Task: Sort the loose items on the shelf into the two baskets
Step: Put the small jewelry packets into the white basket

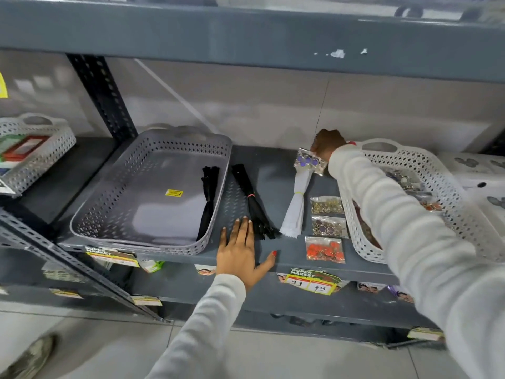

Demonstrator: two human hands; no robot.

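A grey perforated basket [114,187] on the left of the shelf holds one black zipper bundle [208,198]. A white perforated basket [448,187] on the right holds several button packets. Between them lie a black zipper bundle [252,201], a white zipper bundle [296,207] and three clear packets: gold [327,205], purple [329,227], orange [325,249]. My left hand [241,253] rests flat and open on the shelf, fingertips beside the black bundle. My right hand [326,144] grips a packet of purple buttons [310,161] raised above the shelf, left of the white basket.
The shelf's front edge [300,266] carries price labels. A slotted upright post [102,97] stands behind the grey basket. Another white basket [32,151] with boxed items sits at far left. A white box [481,176] lies right of the white basket. The upper shelf [246,34] overhangs.
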